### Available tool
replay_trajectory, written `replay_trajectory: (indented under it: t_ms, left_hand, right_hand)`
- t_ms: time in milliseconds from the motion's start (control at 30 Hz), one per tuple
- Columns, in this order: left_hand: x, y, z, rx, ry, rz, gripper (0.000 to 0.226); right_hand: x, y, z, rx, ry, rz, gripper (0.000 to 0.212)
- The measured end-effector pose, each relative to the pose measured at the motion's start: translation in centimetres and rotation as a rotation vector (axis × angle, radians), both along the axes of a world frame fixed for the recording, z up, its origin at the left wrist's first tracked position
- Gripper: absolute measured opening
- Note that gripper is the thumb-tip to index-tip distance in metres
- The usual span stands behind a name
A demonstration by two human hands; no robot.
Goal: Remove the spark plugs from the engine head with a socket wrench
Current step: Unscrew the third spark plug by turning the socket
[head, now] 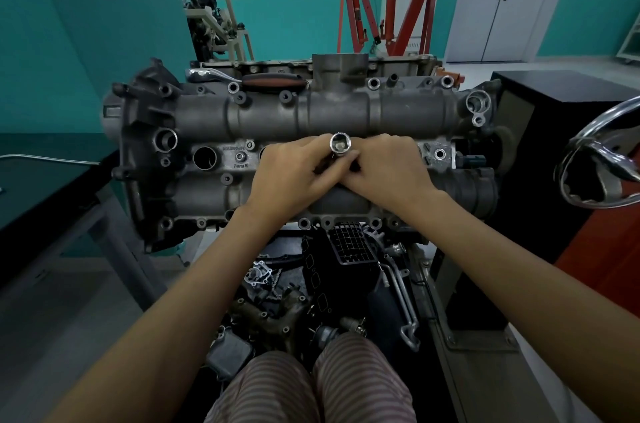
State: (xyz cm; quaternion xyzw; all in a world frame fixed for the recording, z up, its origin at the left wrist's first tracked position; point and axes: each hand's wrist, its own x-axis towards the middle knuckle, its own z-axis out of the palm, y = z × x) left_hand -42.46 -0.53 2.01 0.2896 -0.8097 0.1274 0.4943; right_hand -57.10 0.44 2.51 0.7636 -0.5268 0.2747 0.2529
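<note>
Head view, single frame.

Engine head (277, 117): grey cast metal, lying crosswise under both hands, with an open round plug well (205, 158) to the left of the left hand.

Socket (340, 144): bright chrome, upright, open end facing the camera, standing between the two hands over the middle of the engine head. Its lower part is hidden by the fingers, so whether it sits in a well cannot be told.

Left hand (294, 173): back up, fingers curled round the socket from the left, gripping it.

Right hand (384, 168): back up, fingers curled in against the socket from the right, meeting the left hand's fingers and pinching the tool.

Ratchet wrench (242, 78): chrome shaft with a black and orange grip, lying on the far edge of the engine head, beyond the left hand, well apart from both hands.

Loose engine parts (311, 291): dark heap below the forearms, near the striped trousers (311, 384).

Red engine hoist (388, 0): far beyond the hands, by the wall.

Chrome handwheel (602, 159): well to the right of the right hand.
</note>
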Motion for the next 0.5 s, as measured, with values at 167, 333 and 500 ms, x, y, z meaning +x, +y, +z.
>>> replay_trajectory:
  t_ms: [167,333,500]
  left_hand:
    - [-0.01,0.49,0.19,0.083,0.008,-0.02,0.032]
    - [-0.22,0.37,0.21,0.099,-0.069,0.006,0.031]
    - [-0.01,0.09,0.2,0.137,-0.013,0.008,0.043]
  right_hand:
    - [0.14,0.56,0.41,0.025,-0.04,0.115,0.024]
    - [0.28,0.72,0.46,0.002,-0.093,0.131,0.031]
    - [0.03,0.07,-0.05,0.0,-0.013,0.023,0.039]
